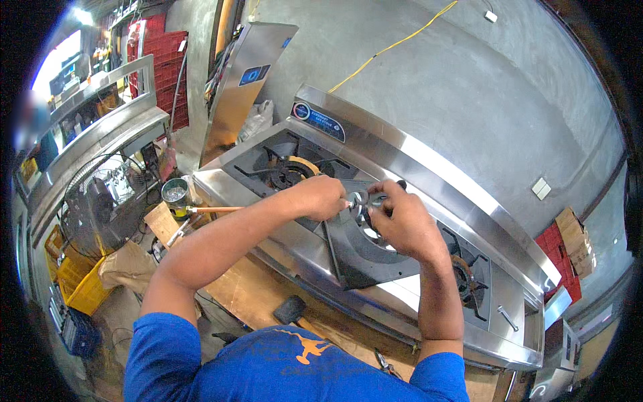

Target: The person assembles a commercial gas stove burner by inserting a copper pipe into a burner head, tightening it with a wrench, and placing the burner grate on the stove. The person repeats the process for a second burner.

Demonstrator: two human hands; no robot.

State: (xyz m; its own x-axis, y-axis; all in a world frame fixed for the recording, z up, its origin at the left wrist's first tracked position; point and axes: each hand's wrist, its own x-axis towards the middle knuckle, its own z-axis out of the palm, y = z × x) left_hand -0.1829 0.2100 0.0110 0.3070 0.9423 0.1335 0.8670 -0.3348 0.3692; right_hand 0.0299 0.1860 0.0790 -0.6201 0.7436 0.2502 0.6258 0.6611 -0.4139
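Both hands meet above the middle of a stainless-steel gas stove (442, 181). My left hand (321, 198) is closed, gripping a small shiny metal part (358, 199) that sticks out toward the right; its exact kind is unclear. Curled fingers of my right hand (407, 221) come close around the other side of that part, but what they hold is hidden. Beneath the hands lies a dark pan support (365, 264), turned askew, with a round opening. Left of it is a burner (291, 173) with a yellowish ring; another burner (462, 271) shows beyond my right forearm.
A black-headed mallet (290, 309) and pliers (385, 362) lie below the stove's front edge. At left stand a metal can (175, 192), a fan (100, 201) and a yellow crate (84, 285). An upright steel panel (244, 87) leans at the back left.
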